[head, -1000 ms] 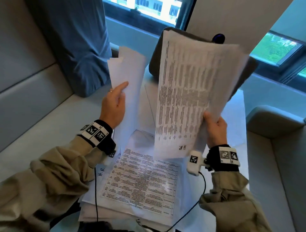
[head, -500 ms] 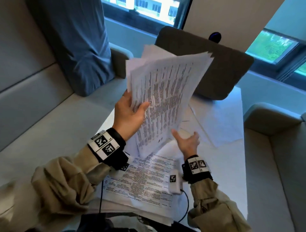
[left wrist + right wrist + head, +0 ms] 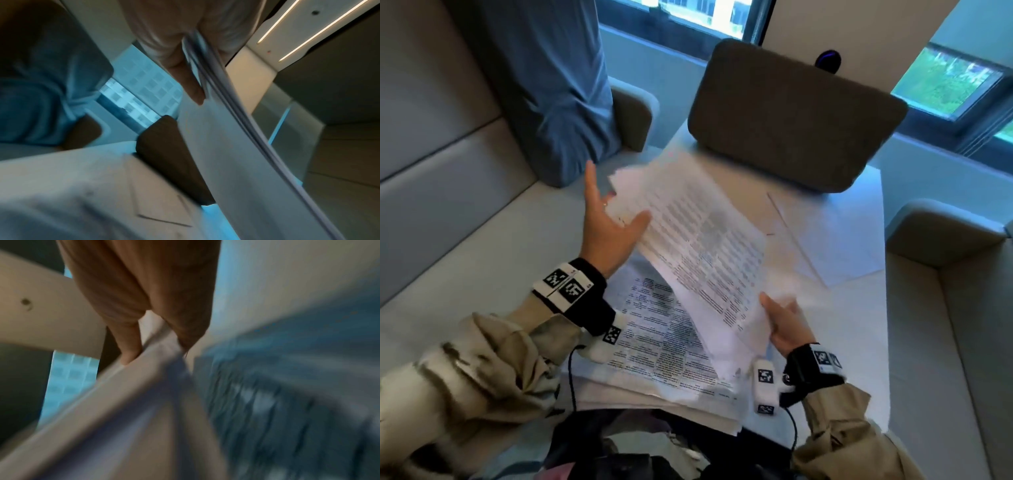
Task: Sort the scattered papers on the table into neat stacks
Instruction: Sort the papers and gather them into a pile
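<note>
Head view, sheaf: a loose sheaf of printed papers (image 3: 698,240) hung tilted in the air above the table (image 3: 859,325), its edges fanned and uneven.
Head view, left hand: the left hand (image 3: 606,226) held the sheaf's far left edge, thumb lying across the printed face, the other fingers hidden behind the sheets.
Head view, right hand: the right hand (image 3: 786,325) took the near right corner, thumb on top and fingers underneath.
Head view, table: a messy pile of printed pages (image 3: 654,346) lay under the sheaf at the near edge; blank sheets (image 3: 835,236) lay farther off beside a dark cushion (image 3: 791,113).
Left wrist view: the thumb (image 3: 185,78) pressed against one side of the bowed paper edges (image 3: 236,113); the sheets curved away under their own weight.
Right wrist view: heavily blurred; a finger (image 3: 127,344) and the thumb pinched the paper edge (image 3: 160,344) between them.
Handling: the sheets looked light, limp and slippery against one another, so a grip at one corner would probably let them fan or slide out. Holding opposite edges and tapping the bundle on the table would likely square it best.
</note>
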{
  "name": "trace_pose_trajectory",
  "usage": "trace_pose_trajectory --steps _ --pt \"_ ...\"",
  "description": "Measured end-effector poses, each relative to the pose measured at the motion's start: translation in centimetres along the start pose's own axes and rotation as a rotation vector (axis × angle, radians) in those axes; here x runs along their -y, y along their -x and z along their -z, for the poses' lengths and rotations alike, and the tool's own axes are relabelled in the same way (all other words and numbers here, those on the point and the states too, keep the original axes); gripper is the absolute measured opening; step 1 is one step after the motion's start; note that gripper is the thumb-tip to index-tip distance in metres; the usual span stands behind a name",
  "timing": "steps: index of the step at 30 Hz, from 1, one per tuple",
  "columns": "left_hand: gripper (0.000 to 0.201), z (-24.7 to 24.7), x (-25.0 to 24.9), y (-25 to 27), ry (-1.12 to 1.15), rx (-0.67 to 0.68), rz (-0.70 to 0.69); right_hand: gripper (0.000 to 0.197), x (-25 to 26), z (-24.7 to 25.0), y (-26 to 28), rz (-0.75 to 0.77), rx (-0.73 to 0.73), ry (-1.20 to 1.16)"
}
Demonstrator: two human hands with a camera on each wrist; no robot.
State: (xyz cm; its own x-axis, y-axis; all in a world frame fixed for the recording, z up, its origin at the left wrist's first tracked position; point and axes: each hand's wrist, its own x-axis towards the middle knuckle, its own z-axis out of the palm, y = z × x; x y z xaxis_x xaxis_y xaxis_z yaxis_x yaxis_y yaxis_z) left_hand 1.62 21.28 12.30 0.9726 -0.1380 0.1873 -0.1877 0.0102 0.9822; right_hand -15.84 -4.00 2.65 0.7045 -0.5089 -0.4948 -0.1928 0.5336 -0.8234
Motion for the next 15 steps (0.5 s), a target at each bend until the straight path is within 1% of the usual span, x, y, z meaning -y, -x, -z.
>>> trace_pose_trajectory --steps 1,2,3,5,6,9,11,12,13,14,15 --pt "0.105 1.1 1.1 -0.3 -0.055 0.007 0.077 0.048 -0.5 0.8 0.0 0.003 -0.031 0.053" --pt "0.107 2.2 2.0 -0.6 -0.131 0.039 0.159 0.061 -0.8 1.6 0.2 -0.004 -0.064 0.115" --pt "0.107 3.2 2.9 -0.7 -0.239 0.090 0.227 0.068 -1.2 2.3 0.3 -0.010 -0.089 0.165" --pt "0.095 5.3 4.9 -0.5 -0.520 0.185 0.328 0.057 -2.2 3.2 0.7 -0.027 -0.119 0.243" --pt "0.087 6.2 6.2 -0.2 -0.620 0.215 0.373 0.056 -2.9 3.7 0.6 -0.050 -0.119 0.290" --pt "0.066 8.0 9.3 1.1 -0.696 0.312 0.565 0.072 -4.7 3.9 0.4 -0.083 -0.075 0.442" --pt "0.049 8.3 10.1 2.2 -0.923 0.404 0.601 0.066 -5.3 3.4 0.1 -0.046 -0.120 0.650" --pt "0.045 8.3 10.4 2.7 -1.038 0.434 0.597 0.065 -5.5 3.2 -0.3 -0.026 -0.186 0.825" --pt "0.046 8.2 10.5 3.2 -1.112 0.427 0.601 0.069 -5.4 3.0 -0.6 -0.026 -0.272 0.995" --pt "0.050 8.1 11.0 3.6 -1.138 0.422 0.611 0.079 -5.3 2.7 -0.7 -0.058 -0.347 1.100" --pt "0.054 7.9 11.5 4.1 -1.148 0.424 0.627 0.091 -5.1 2.4 -0.6 -0.108 -0.383 1.146"
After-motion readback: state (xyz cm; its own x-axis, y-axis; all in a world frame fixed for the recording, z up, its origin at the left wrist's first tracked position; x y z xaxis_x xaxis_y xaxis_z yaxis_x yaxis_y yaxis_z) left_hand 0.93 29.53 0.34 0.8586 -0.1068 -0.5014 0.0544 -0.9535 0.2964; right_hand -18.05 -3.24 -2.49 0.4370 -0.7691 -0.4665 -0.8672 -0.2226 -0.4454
